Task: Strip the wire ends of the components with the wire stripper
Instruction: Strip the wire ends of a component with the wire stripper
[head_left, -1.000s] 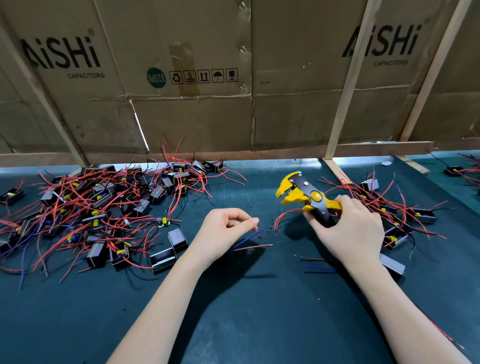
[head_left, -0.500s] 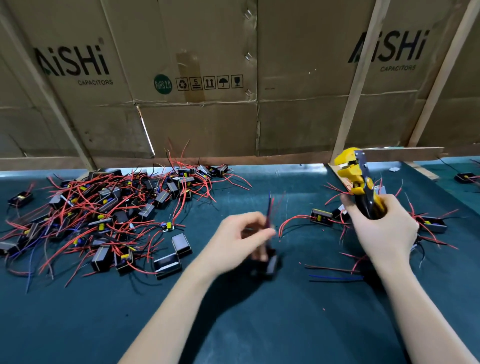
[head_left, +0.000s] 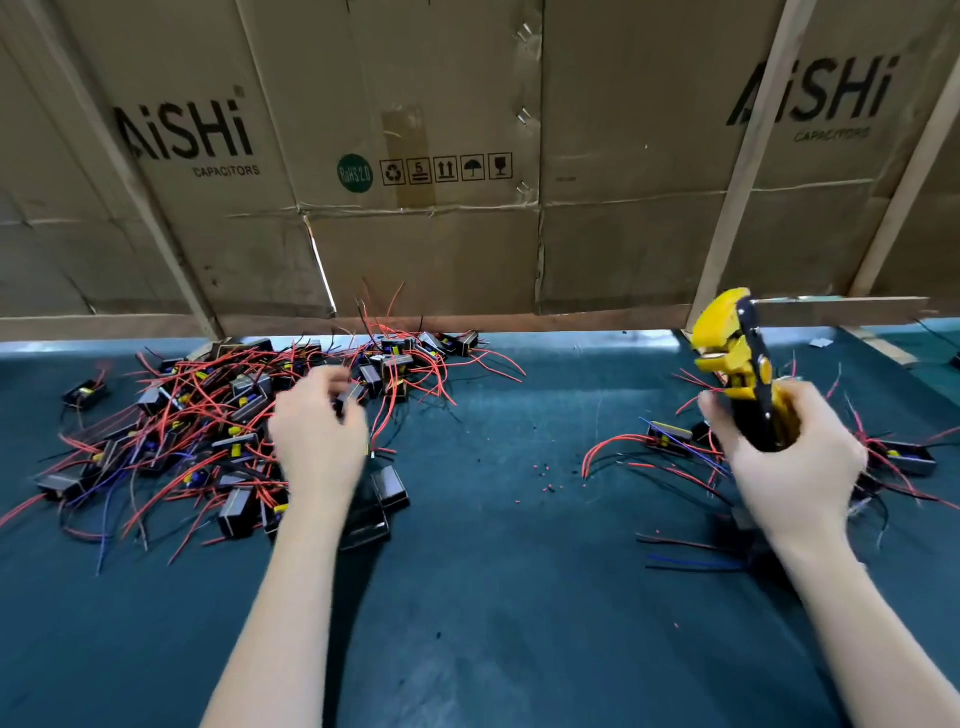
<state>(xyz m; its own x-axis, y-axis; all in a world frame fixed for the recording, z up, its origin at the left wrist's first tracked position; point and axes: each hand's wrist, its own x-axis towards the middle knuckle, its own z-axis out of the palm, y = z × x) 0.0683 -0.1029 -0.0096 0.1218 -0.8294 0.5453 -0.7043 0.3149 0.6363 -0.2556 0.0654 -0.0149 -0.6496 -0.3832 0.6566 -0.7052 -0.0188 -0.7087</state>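
Observation:
A heap of small black components (head_left: 228, 415) with red, blue and black wires covers the left of the green mat (head_left: 519, 597). My left hand (head_left: 317, 441) is over the heap's right edge, blurred, its fingers curled round one black component (head_left: 349, 399). My right hand (head_left: 789, 467) grips the handles of the yellow and black wire stripper (head_left: 732, 353), which stands upright with its jaws up. A smaller group of components (head_left: 670, 434) lies around and behind my right hand.
A cardboard wall (head_left: 467, 156) with wooden battens closes the back of the mat. Two black components (head_left: 389, 486) lie just beside my left wrist. Tiny bits of red and black insulation (head_left: 550, 480) dot the mat between my hands.
My left hand has moved left from the middle of the mat to the heap. My right hand has stayed put and holds the stripper upright as before.

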